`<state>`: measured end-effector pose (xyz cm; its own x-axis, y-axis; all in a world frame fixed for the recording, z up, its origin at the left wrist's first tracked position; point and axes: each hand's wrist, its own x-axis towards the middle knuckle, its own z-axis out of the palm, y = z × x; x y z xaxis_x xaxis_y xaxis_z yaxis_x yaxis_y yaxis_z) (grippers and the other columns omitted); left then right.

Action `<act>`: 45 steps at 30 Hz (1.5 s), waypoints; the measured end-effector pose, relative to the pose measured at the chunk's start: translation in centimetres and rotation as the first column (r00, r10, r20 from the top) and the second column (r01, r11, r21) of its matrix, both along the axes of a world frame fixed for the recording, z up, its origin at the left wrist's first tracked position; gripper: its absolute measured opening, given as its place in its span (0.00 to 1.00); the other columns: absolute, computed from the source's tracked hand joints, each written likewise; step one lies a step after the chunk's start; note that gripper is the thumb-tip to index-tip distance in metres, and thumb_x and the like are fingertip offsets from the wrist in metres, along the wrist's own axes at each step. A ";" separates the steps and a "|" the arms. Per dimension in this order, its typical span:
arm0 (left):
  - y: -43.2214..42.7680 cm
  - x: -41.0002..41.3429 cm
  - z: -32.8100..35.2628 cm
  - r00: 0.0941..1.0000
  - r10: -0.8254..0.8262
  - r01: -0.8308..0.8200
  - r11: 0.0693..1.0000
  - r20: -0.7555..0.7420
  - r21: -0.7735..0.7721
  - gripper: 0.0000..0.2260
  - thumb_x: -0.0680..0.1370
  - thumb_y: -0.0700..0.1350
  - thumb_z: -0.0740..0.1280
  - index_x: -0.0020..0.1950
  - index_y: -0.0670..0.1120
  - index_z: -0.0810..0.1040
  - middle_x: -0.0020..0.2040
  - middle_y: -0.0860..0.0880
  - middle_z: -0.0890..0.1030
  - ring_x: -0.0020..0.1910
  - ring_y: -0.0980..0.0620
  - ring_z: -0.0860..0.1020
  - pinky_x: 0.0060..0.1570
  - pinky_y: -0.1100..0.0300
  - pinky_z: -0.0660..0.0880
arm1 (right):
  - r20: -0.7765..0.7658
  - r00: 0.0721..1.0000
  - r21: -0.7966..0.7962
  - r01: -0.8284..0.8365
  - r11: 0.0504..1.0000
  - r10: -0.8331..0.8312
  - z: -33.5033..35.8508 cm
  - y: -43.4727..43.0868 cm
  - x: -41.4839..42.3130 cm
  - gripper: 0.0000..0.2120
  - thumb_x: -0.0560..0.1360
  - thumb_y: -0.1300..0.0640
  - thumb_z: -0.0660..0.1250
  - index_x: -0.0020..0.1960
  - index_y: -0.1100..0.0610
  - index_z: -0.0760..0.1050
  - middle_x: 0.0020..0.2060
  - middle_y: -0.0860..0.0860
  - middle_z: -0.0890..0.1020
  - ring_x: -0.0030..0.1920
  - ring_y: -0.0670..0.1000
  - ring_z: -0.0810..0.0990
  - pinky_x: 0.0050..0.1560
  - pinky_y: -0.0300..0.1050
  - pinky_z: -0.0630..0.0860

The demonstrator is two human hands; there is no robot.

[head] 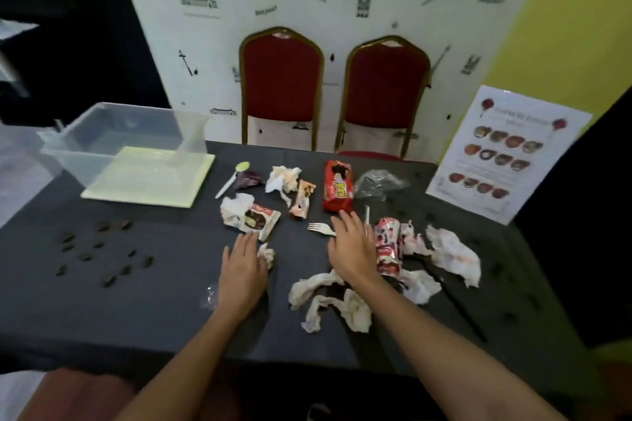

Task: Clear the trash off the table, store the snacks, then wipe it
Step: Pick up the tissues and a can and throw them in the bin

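On the dark tablecloth (pixel 171 301) lie crumpled tissues (pixel 328 304), snack wrappers and plastic cutlery. My left hand (pixel 241 270) is flat and open, palm down, next to a small tissue ball (pixel 267 255) and just below an opened chocolate wrapper (pixel 256 219). My right hand (pixel 352 246) is spread open over the handle of a white plastic fork (pixel 319 228), beside a crushed red-and-white packet (pixel 388 246). A red snack pack (pixel 338 186) lies further back, near a small orange packet (pixel 302 202). A white spoon (pixel 234 176) lies at the centre back.
A clear plastic bin (pixel 113 137) sits on a pale green lid (pixel 150 178) at the back left. Several dark crumbs (pixel 99 246) are scattered at left. A clear plastic bag (pixel 378 183), a menu sheet (pixel 502 154) and two red chairs (pixel 280 85) stand behind.
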<state>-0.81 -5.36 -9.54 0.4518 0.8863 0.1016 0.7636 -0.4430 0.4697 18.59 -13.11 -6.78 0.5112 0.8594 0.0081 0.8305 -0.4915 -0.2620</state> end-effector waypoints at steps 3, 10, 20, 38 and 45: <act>-2.3 2.8 -0.7 0.997 -0.072 0.072 0.997 0.017 -0.008 0.21 0.79 0.41 0.58 0.73 0.42 0.64 0.74 0.45 0.65 0.75 0.48 0.60 0.73 0.48 0.53 | 0.072 0.987 0.025 0.142 0.990 -0.143 -0.7 -3.3 3.7 0.24 0.76 0.55 0.61 0.72 0.54 0.65 0.74 0.53 0.64 0.74 0.54 0.59 0.71 0.53 0.59; -6.3 5.8 -2.6 0.969 -0.243 0.236 0.964 -0.043 -0.120 0.27 0.79 0.56 0.59 0.76 0.50 0.58 0.75 0.49 0.64 0.74 0.50 0.61 0.73 0.52 0.57 | -0.012 0.945 -0.012 0.327 0.945 -0.327 -1.4 -6.5 7.0 0.34 0.72 0.41 0.66 0.72 0.55 0.61 0.68 0.58 0.68 0.66 0.59 0.67 0.64 0.52 0.66; -10.4 9.9 -3.8 0.865 -0.381 0.363 0.924 -0.326 -0.118 0.26 0.75 0.61 0.59 0.71 0.59 0.61 0.71 0.52 0.66 0.68 0.46 0.65 0.61 0.51 0.65 | -0.362 0.788 -0.078 0.507 0.858 -0.498 -2.0 -6.9 8.4 0.29 0.68 0.39 0.68 0.61 0.55 0.66 0.51 0.56 0.80 0.49 0.58 0.79 0.46 0.49 0.77; -1.8 -2.5 -4.4 0.935 0.253 -0.255 0.967 -0.248 0.025 0.23 0.78 0.58 0.58 0.71 0.51 0.68 0.71 0.53 0.70 0.71 0.41 0.63 0.63 0.28 0.55 | -0.517 0.843 0.096 0.230 0.968 -0.149 -0.4 -1.1 2.7 0.30 0.70 0.40 0.70 0.66 0.50 0.64 0.59 0.52 0.79 0.52 0.53 0.81 0.50 0.55 0.81; -2.7 -0.9 -5.3 0.950 0.265 -0.278 0.959 -0.164 -0.061 0.31 0.74 0.62 0.63 0.75 0.53 0.59 0.74 0.51 0.64 0.72 0.43 0.61 0.62 0.29 0.57 | -0.445 0.894 0.039 0.072 0.997 -0.047 -1.1 -0.6 1.3 0.32 0.71 0.39 0.69 0.68 0.50 0.62 0.60 0.52 0.78 0.54 0.52 0.80 0.50 0.49 0.79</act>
<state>-1.74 -8.06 -14.84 0.1972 0.9800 -0.0277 0.9149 -0.1738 0.3643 19.86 -13.75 -7.86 0.5226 0.8320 -0.1864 0.5917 -0.5113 -0.6233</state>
